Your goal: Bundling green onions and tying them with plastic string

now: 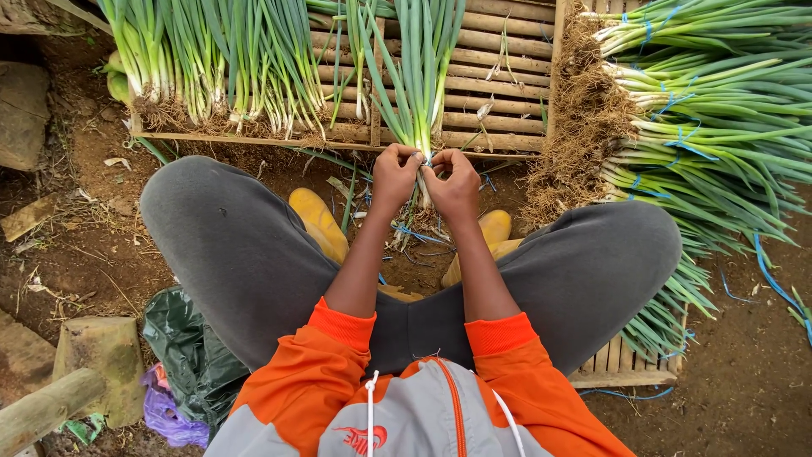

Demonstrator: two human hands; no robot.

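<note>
From the head view I see my left hand (394,173) and right hand (455,179) both closed around the white stems of one bunch of spring onions (420,76), pinched together low, by the roots, so the stalks stay gathered. Its leaves rest on the slatted wooden rack (507,51). Tied bundles (710,110) lie stacked at my right, roots facing in.

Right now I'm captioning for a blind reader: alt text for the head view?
Both hands, left hand and right hand, grip a bunch of green onions at its white base, above yellow boots. More loose onions lie on a wooden slat pallet; tied bundles are stacked at right.
</note>
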